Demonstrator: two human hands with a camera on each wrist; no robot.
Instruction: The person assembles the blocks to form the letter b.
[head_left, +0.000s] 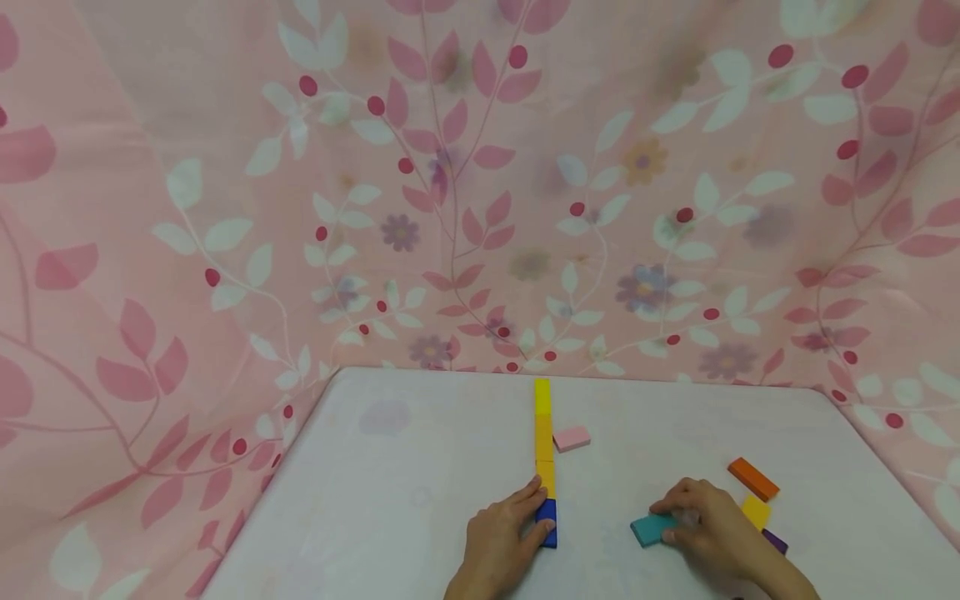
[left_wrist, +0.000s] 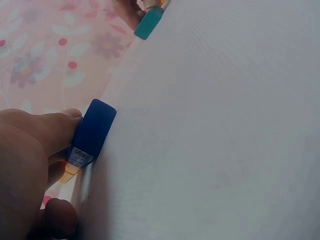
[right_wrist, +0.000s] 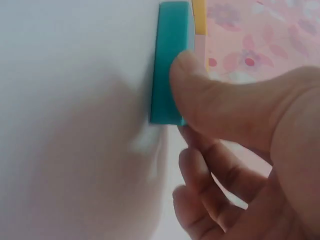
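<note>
Down the middle of the table runs a straight row of flat blocks: bright yellow (head_left: 542, 397) at the far end, darker yellow ones (head_left: 543, 437) behind, and a dark blue block (head_left: 550, 537) nearest me. My left hand (head_left: 501, 537) holds the blue block, its thumb on the near part and its fingers by the joint with the yellow. In the left wrist view the blue block (left_wrist: 95, 127) has a small pale patch on one end. To the right, my right hand (head_left: 708, 525) pinches a teal block (head_left: 648, 529) between thumb and fingers. The thumb lies across the teal block (right_wrist: 165, 75) in the right wrist view.
A pink block (head_left: 572, 438) lies just right of the row. Beyond my right hand are an orange block (head_left: 753, 478), a yellow block (head_left: 756, 511) and a purple block (head_left: 776, 542), partly hidden. Floral cloth (head_left: 465, 208) hangs behind the white table (head_left: 390, 500).
</note>
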